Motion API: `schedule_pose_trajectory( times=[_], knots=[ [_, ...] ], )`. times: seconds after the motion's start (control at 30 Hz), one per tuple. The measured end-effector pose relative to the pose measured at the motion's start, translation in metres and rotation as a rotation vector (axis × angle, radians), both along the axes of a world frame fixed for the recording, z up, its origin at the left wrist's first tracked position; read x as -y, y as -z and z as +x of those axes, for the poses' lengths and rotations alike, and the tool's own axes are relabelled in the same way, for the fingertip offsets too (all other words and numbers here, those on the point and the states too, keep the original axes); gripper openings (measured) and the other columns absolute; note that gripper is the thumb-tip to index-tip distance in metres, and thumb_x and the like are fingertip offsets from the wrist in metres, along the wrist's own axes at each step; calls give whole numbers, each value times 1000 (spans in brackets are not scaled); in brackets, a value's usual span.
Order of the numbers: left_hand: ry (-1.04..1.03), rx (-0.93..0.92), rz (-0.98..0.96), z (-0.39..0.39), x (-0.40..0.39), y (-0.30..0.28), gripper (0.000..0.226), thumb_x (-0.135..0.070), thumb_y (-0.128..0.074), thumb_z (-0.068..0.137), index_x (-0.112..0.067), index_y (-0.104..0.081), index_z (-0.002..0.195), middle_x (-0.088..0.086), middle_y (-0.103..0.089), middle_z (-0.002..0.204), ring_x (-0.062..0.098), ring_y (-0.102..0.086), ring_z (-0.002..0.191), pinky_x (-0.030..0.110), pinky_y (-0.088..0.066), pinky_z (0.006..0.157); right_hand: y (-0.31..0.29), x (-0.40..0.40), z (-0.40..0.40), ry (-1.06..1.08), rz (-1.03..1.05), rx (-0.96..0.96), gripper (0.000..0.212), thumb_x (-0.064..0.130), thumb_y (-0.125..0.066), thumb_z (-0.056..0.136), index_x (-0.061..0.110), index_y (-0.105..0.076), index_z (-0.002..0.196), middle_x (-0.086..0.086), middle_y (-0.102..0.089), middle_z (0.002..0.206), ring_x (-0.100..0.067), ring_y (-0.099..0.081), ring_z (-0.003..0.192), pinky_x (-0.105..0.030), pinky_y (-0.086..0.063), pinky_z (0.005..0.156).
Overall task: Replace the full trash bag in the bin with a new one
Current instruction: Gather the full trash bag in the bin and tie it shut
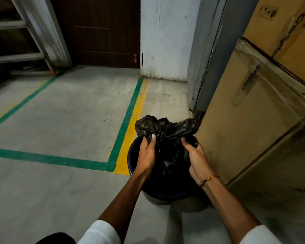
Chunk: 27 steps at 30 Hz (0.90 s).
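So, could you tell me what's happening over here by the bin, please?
A person is gathering the top of the black trash bag, which still sits inside the dark bin. The left hand and right hand each pinch a bunch of plastic at the bag's mouth. The bin stands on the floor beside stacked cardboard boxes.

bin (pixel 133 155) mostly hidden behind black bag (pixel 167 138), bag contents unseen, cardboard boxes (pixel 253 120) cropped at right edge
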<state>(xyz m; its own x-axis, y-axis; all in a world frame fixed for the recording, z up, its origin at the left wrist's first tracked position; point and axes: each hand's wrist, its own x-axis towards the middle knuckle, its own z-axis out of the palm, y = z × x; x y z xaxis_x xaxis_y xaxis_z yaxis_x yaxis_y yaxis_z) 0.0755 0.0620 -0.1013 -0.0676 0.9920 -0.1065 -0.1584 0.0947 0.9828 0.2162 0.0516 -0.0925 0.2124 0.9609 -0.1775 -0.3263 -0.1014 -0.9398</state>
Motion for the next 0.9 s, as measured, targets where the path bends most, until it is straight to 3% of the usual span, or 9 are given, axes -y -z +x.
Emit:
schedule_pose_trajectory(
  times=[0.1,0.2,0.33,0.43,0.53,0.67,0.8,0.87,0.9],
  knots=[
    [18,95,-31,3,-1,-4,49,-45,-47,93,-29,-49,140,-5,-56,140,15,-51,131,45,-38,113,2,4,-5,-16,23,-23,40,30,-75,76,21,-67,114,4,-74,111,-16,-66,111,-36,-50,97],
    [65,104,-23,9,4,-13,35,-40,-47,98,-32,-57,130,-3,-63,132,15,-57,125,43,-41,111,6,10,-5,-130,72,4,64,31,-79,71,18,-58,130,0,-70,122,-17,-65,115,-36,-50,99],
    [129,67,-37,14,8,-27,41,-38,-41,102,-15,-60,131,2,-71,118,15,-66,113,32,-49,100,8,12,-7,-334,105,211,60,6,-76,79,18,-54,133,3,-69,121,-7,-65,112,-24,-51,97],
    [197,-12,-17,11,12,-32,46,-42,-39,101,-13,-65,124,1,-73,115,10,-66,111,30,-48,100,8,9,-16,-225,138,414,46,5,-74,79,14,-63,123,2,-69,116,-12,-65,112,-24,-52,96],
    [244,-34,10,3,17,-34,38,-42,-43,100,-20,-68,118,-2,-73,115,9,-66,112,31,-47,102,5,5,-16,-17,88,290,26,4,-64,88,14,-70,111,-1,-73,105,-21,-68,105,-26,-56,88],
    [261,-140,117,-14,20,-43,28,-37,-51,98,-32,-63,122,-19,-70,115,-6,-62,111,15,-46,93,-1,-2,-11,13,1,180,26,33,-68,83,28,-72,108,3,-75,107,-20,-70,102,-44,-55,92],
    [288,-261,202,-18,14,-48,24,-33,-53,98,-43,-56,120,-33,-66,108,-19,-57,106,1,-43,82,-18,-7,-13,-10,-61,-132,17,28,-66,89,20,-75,102,0,-78,97,-20,-73,95,-34,-55,81],
    [296,-285,217,-14,8,-49,26,-40,-49,99,-38,-55,124,-24,-65,117,-10,-56,116,11,-45,93,-27,-6,-17,-83,-42,-181,31,36,-67,87,16,-74,110,-4,-75,109,-19,-71,102,-35,-53,89],
    [296,-312,239,-10,5,-48,28,-45,-47,98,-35,-56,122,-16,-65,119,-1,-56,121,23,-47,100,-29,-4,-19,-110,-36,-174,42,43,-71,82,16,-72,114,-5,-73,114,-19,-69,106,-36,-52,95]
  ],
)
